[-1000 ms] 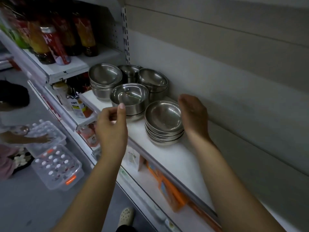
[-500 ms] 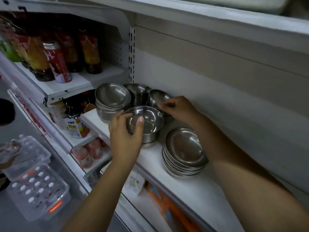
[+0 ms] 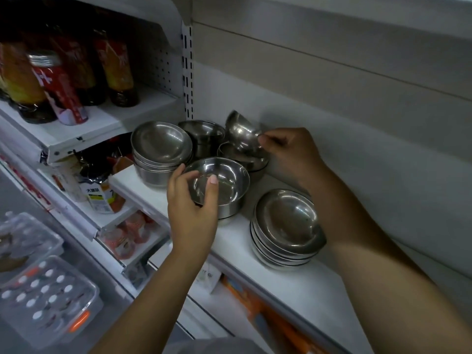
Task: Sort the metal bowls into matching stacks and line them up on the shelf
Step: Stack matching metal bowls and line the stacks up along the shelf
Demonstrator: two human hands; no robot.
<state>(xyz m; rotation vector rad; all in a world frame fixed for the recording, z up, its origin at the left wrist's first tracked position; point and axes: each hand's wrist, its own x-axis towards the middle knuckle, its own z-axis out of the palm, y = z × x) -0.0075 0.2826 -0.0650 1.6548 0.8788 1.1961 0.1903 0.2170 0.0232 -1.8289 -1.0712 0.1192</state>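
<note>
Several stacks of metal bowls stand on a white shelf [image 3: 293, 284]. My left hand [image 3: 191, 208] grips the rim of the top deep bowl [image 3: 224, 182] of the middle front stack. My right hand [image 3: 288, 152] pinches the rim of a small bowl [image 3: 240, 131], tilted on edge above the back right stack [image 3: 245, 159]. A wide stack [image 3: 161, 149] stands at the left, with a dark deep stack [image 3: 204, 136] behind it. A shallow-bowl stack [image 3: 286, 228] sits nearest, at the right, partly behind my right forearm.
Sauce bottles [image 3: 63, 80] fill the shelf section to the left, with packets [image 3: 97, 190] below. Clear plastic boxes [image 3: 43, 297] lie on the floor at lower left. The shelf's back wall [image 3: 357, 139] is close behind the bowls. Orange packages [image 3: 258, 312] sit on the shelf underneath.
My right hand left the shallow stack, reached to the back right stack and lifted its top bowl, tilting it. My left hand closed on the rim of the middle deep bowl.
</note>
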